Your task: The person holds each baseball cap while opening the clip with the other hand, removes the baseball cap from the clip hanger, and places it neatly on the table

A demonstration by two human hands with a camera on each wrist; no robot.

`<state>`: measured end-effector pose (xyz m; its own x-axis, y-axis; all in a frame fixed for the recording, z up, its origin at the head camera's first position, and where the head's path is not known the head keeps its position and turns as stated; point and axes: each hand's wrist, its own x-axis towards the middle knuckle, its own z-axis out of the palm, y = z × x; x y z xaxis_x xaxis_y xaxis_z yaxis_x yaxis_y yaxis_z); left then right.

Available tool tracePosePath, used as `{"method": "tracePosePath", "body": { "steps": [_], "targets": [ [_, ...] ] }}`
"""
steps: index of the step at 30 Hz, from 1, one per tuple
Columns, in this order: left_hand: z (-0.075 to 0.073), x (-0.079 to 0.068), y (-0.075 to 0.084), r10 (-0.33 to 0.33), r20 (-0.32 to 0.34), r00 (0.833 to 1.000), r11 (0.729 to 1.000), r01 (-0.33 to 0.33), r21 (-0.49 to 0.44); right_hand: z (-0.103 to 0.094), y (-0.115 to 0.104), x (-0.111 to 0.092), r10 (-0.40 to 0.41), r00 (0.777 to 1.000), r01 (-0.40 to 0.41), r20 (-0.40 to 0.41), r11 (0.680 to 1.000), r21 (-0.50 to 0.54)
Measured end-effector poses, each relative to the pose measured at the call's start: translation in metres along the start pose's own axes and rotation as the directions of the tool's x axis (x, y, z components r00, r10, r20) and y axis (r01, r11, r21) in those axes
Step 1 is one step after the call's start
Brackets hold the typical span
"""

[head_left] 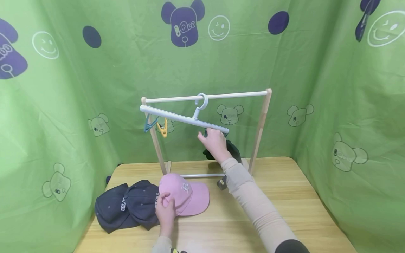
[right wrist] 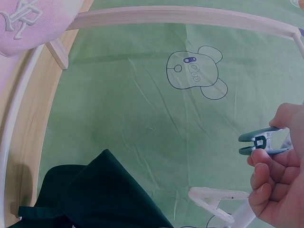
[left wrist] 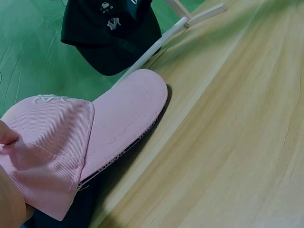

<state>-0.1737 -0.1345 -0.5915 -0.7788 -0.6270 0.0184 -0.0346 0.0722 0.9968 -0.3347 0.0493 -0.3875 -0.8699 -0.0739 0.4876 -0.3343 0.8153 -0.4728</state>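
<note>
In the head view my left hand (head_left: 166, 213) is at the pink cap (head_left: 185, 195), and the left wrist view shows its fingertips pinching the crown's fabric. The cap's brim points right, beside two overlapping dark caps (head_left: 126, 205). My right hand (head_left: 216, 143) is up at the low right end of the tilted white hanger (head_left: 180, 117). Between its thumb and fingers it pinches a teal clip (right wrist: 260, 141). Below that hand hangs a black cap (left wrist: 111, 38) with white lettering. Blue (head_left: 150, 123) and yellow (head_left: 162, 128) clips hang from the hanger's left part.
The hanger hooks over the top bar of a wooden rack (head_left: 240, 95) at the back of the wooden table (head_left: 291, 207). Near the rack's foot lies a small dark object (head_left: 222, 183). Green printed cloth (head_left: 133, 63) surrounds the table.
</note>
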Motion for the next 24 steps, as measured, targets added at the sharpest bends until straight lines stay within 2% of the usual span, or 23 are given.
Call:
{"method": "tracePosePath", "body": {
  "steps": [13, 24],
  "targets": [
    [-0.002, 0.000, -0.009, -0.023, -0.002, 1.000, 0.999, 0.023, -0.033, 0.000, 0.000, -0.001, 0.002, 1.000, -0.002, 0.013, 1.000, 0.003],
    [-0.003, 0.002, -0.018, -0.039, 0.015, 0.999, 0.999, 0.039, 0.022, 0.001, 0.001, -0.001, 0.000, 1.000, 0.000, 0.005, 1.000, 0.015]
  ]
}}
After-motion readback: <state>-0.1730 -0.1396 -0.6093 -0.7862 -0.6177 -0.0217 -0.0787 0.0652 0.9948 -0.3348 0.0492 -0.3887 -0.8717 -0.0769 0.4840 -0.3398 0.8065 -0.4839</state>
